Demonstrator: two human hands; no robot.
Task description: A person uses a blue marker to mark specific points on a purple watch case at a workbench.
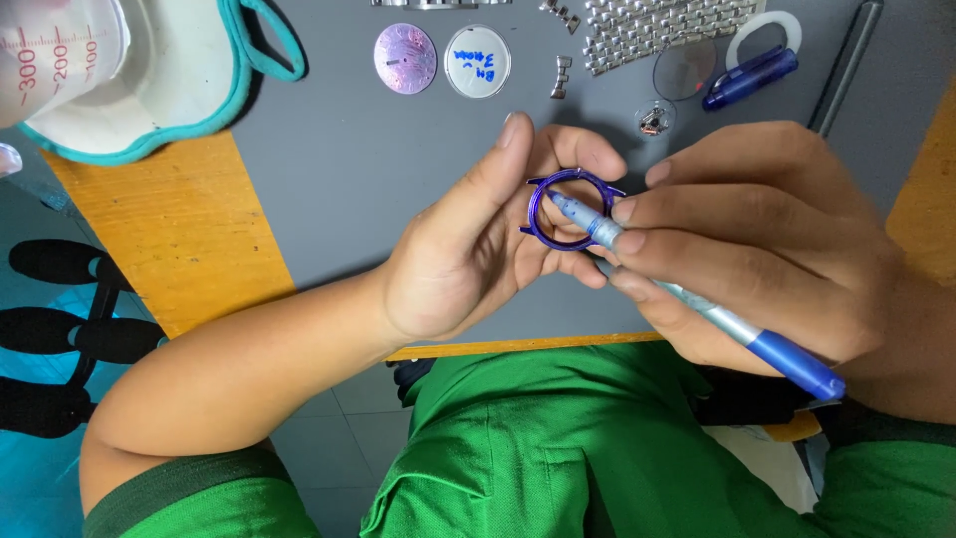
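Left hand [468,249] has its grip pinched on a shiny purple metal watch case ring [568,209] above the grey desk [339,169]; right hand [757,239] grips a blue pen-shaped tool [697,304], tip touching the ring.

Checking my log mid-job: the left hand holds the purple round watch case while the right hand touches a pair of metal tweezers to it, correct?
Not quite. The head view shows the right hand holding a blue pen-shaped tool, not tweezers, against the purple round watch case held in the left hand.
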